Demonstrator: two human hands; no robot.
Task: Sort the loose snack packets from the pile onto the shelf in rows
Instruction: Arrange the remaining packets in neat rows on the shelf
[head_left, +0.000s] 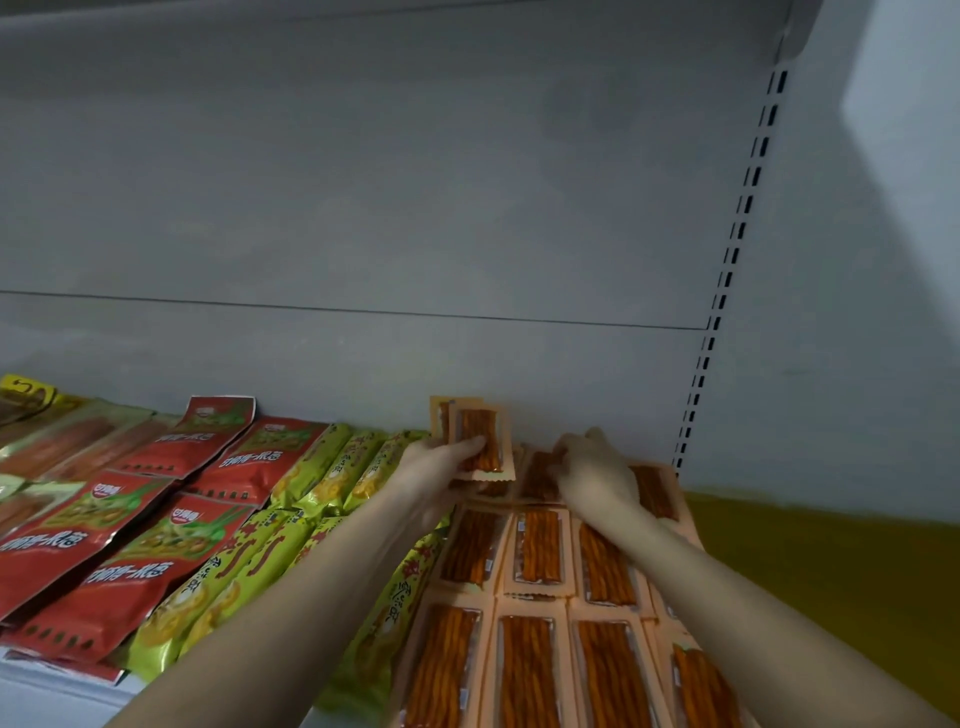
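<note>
Orange snack packets (537, 551) with clear windows lie in neat rows on the shelf in front of me. My left hand (441, 470) grips a small stack of the same orange packets (480, 431), held upright near the shelf's back wall. My right hand (597, 475) reaches over the back row and pinches the edge of an orange packet (537, 475) lying there. Another packet (655, 491) shows just right of that hand.
Green-yellow packets (332, 467) lie in rows left of the orange ones, and red packets (156, 540) further left. A grey back panel (363, 208) rises behind. A slotted upright (737, 244) stands at right, with a yellow surface (831, 571) beyond it.
</note>
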